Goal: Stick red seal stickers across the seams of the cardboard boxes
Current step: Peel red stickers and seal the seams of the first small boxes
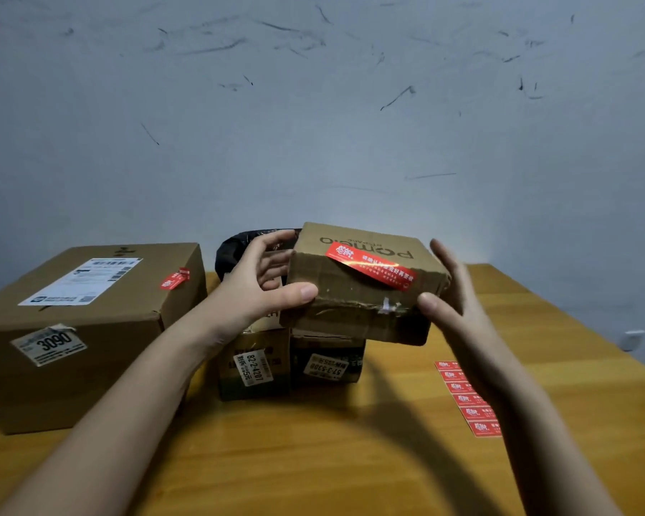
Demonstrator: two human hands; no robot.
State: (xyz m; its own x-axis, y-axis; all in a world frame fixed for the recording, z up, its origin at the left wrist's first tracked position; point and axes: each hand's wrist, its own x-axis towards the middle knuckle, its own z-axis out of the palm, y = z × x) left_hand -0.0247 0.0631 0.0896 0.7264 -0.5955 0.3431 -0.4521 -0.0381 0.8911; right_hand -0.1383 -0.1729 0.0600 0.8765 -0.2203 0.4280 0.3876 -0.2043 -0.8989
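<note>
A small cardboard box (354, 310) is lifted above the table, tilted toward me, with a red seal sticker (373, 270) running across its top edge seam. My left hand (261, 281) grips the box's left side, thumb on the near face and fingers behind. My right hand (451, 292) is at the box's right side with straight fingers, its thumb touching the near right corner. A strip of red seal stickers (462, 398) lies on the table at the right, partly hidden by my right forearm.
A large cardboard box (90, 329) with a white label and a red sticker (175, 279) on its edge stands at the left. Two small boxes (254, 366) (328, 363) sit under the held one. A black bag (235, 251) lies behind. The wooden table (313, 459) ends at a wall.
</note>
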